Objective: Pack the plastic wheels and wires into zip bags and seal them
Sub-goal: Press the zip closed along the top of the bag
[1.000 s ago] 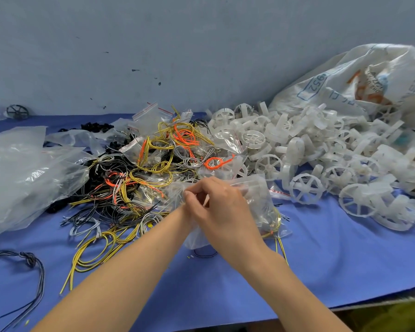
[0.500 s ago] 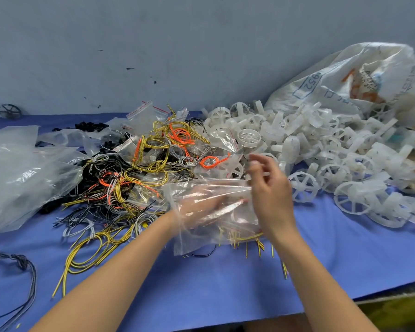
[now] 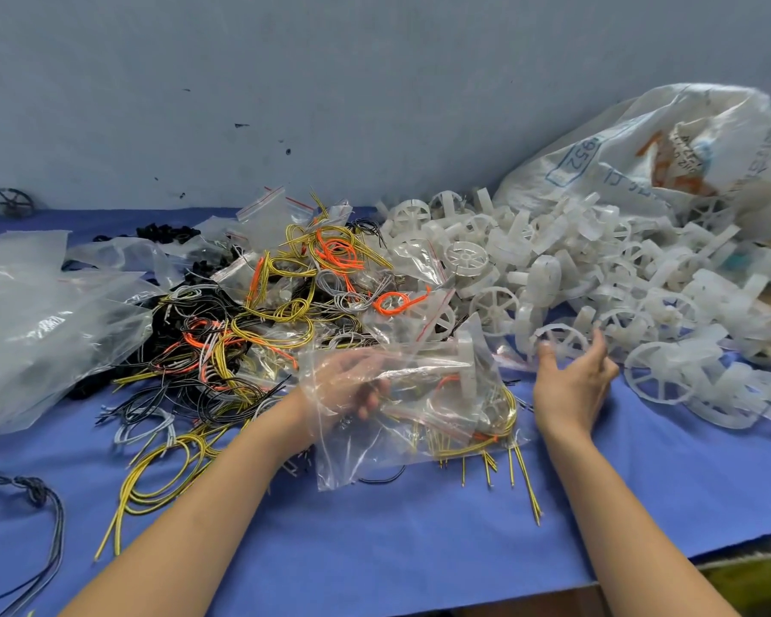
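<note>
Crumpled clear plastic sheeting [image 3: 41, 322] fills the left of the frame, with a dark knotted cord [image 3: 36, 492] below it on the blue worktop [image 3: 419, 549]. Next to the right sprawls a loose tangle of yellow, black, orange and grey wires [image 3: 241, 331]. A few small clear zip bags with red strips [image 3: 277, 211] lie on top of it and look already filled.

At centre, the left hand [image 3: 352, 385] shows through the film of a clear zip bag [image 3: 401, 420], its fingers curled and gripping it just above the worktop. Inside are one white wheel on edge and some yellow and orange wire. The bag's long axis runs roughly left to right. Its mouth seems to face right, towards the wheels, though the creased film leaves that unsure. Yellow wire ends beneath it point to the bottom edge.

The right hand [image 3: 570, 380] is spread wide, fingers either side of a white spoked plastic wheel [image 3: 561, 338]. It has not closed on it, and I cannot tell if it touches. Beyond lies the big heap of white plastic wheels [image 3: 642, 278], spilling from a white woven sack [image 3: 686, 158] at upper right.

Judging by this, only a handful of bags are packed. This one is unsealed, and most of the wheels and wires are loose.
</note>
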Motion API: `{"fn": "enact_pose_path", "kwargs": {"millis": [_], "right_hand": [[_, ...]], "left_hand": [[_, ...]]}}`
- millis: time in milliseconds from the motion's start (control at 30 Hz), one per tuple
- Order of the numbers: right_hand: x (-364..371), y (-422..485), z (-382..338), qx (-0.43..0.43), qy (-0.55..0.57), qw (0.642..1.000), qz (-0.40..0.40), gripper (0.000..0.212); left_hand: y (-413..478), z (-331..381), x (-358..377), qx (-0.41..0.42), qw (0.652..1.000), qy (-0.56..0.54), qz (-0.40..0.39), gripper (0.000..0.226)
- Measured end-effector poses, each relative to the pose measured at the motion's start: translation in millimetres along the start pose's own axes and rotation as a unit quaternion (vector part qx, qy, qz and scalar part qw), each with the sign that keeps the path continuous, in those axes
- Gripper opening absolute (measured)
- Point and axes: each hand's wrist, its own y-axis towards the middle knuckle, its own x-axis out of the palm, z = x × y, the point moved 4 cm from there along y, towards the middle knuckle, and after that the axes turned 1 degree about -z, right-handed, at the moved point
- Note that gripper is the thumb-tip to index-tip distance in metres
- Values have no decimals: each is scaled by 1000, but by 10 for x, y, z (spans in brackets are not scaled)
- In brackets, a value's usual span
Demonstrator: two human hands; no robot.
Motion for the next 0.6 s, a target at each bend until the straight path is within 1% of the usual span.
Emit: {"fn": "enact_pose_path", "kwargs": {"millis": [67, 133, 200, 233, 300, 333, 367, 433, 467, 533, 567, 600], "right_hand": [[-24, 12, 13, 9, 24, 1000, 3, 56], [-39, 5, 4, 16, 56, 998, 4, 40], [-66, -35, -57, 21, 101, 994, 22, 31], [-92, -69, -117, 16, 124, 992, 35, 29], [-158, -157, -295, -9, 167, 984, 58, 28], [-192, -202, -409, -28, 190, 979, 62, 27], [-219, -248, -533, -48, 214, 974, 58, 26], [-235, -356, -803, -78, 263, 961, 15, 23], [-216, -415, -933, -83, 297, 951, -27, 23], [-119, -554, -1179, -71, 363, 918, -141, 23], [-49, -639, -1288, -54, 389, 896, -207, 22], [26, -733, -1381, -30, 411, 870, -272, 18]], "left_hand": [[-9, 30, -11, 2, 1000, 12, 1, 29], [-67, 37, -71, -4, 1000, -3, -20, 29], [-152, 39, -175, -15, 998, 6, -56, 30], [-192, 41, -234, -27, 998, 9, -59, 30], [-249, 30, -377, -58, 998, -2, -22, 24], [-279, 39, -448, -68, 998, 5, 6, 26], [-320, 70, -512, -70, 996, 37, 32, 30], [-411, 182, -609, -33, 988, 128, 84, 35], [-455, 255, -652, 5, 981, 153, 117, 36], [-564, 457, -679, 97, 964, 162, 189, 31], [-615, 557, -656, 145, 951, 168, 215, 25], [-658, 635, -606, 184, 942, 169, 223, 19]]}}
